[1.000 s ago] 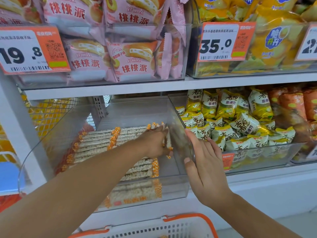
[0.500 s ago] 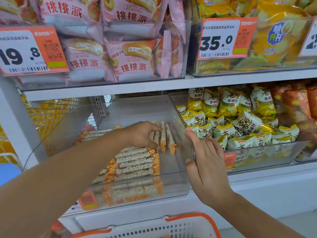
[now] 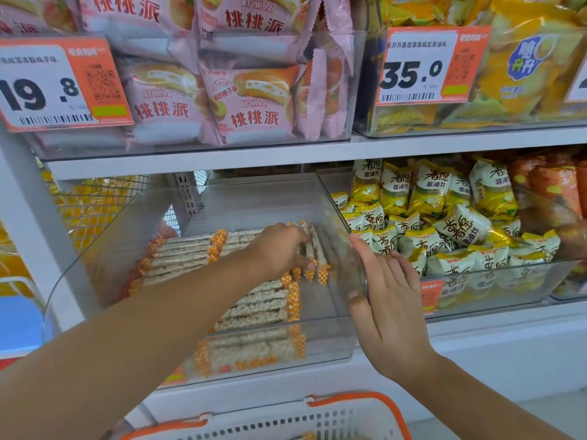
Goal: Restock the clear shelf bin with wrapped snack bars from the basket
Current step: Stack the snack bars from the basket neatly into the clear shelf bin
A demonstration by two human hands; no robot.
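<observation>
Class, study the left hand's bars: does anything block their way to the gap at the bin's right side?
Nothing visible does. The left hand already holds the snack bars inside the clear bin, beside bare floor. The right hand only grips the bin's right wall.

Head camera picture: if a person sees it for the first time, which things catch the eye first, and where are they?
In the middle, the left hand reaches into the clear shelf bin and grips upright wrapped snack bars beside flat rows of them. The right hand holds the bin's right front corner. Above, two orange price tags stand out: 19.8 at upper left, 35.0 at upper right.
</observation>
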